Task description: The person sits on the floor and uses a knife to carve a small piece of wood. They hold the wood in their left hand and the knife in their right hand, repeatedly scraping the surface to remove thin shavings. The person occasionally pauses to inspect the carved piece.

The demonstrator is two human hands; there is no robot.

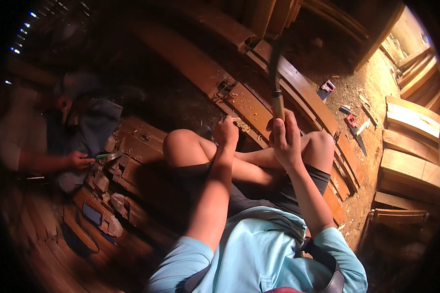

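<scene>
knees (181, 145) bent wide, and between them, the left hand (226, 132) is curled tight, whether it pinches anything, i can't tell! the right hand (287, 139) has its thumb and fingers closed round the wooden handle (278, 105) of a dark curved-bladed tool (276, 88), the blade (274, 66) pointing away from the body. just beyond, shaving-strewn planks (252, 105); left, a co-worker's hand (79, 160) on a green-handled tool (102, 156); farther right, a red-and-black saw (357, 134), then stacked boards (410, 163) in sunlight.

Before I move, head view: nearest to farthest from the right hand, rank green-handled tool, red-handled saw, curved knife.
1. Curved knife, gripped in the right hand.
2. Red-handled saw, ground, right.
3. Green-handled tool, left, in a co-worker's hand.
</scene>
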